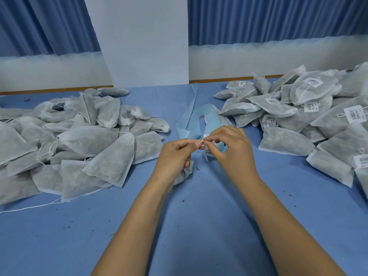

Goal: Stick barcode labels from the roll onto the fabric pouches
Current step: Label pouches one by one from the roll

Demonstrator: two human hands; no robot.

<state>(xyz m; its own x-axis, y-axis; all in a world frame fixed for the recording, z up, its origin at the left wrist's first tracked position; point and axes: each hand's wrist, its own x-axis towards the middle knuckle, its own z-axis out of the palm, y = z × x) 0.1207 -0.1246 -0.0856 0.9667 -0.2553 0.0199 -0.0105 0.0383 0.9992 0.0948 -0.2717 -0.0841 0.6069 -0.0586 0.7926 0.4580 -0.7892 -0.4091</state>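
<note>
While the left hand grips a pouch mid-surface, the right hand pinches a barcode label at the backing strip — peeling, seemingly; next, press it flat onto that pouch.

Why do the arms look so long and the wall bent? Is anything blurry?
Head view: the wide-angle lens stretches the forearms and tilts the white pillar; light is soft and even, with faint shadows on the table; the pouches at the far left edge smear; the left hand and right hand are sharp.
</note>
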